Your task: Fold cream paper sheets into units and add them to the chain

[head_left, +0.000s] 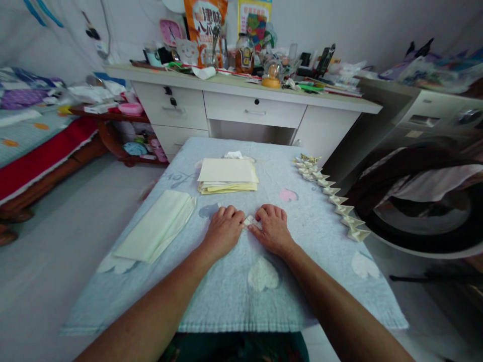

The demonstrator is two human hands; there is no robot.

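Observation:
Both my hands rest near the middle of the cloth-covered table (241, 301), pressed on a small folded piece of paper (249, 221). My left hand (226, 229) has its fingers curled at the paper's left end. At the right end, my right hand (272, 226) holds it with thumb and bent fingers. The fingers partly hide the paper. Beyond my hands lies a stack of cream paper sheets (228, 172). Larger pale folded sheets (154, 226) lie to the left. Along the right edge runs a row of several small folded paper boats (337, 200).
Behind the table stands a white desk (256, 108) crowded with a jar (244, 54), a pink clock (170, 32) and an orange bag (206, 30). A washing machine (426, 120) with cloth hanging from its door is at the right. A bed (37, 136) is at the left.

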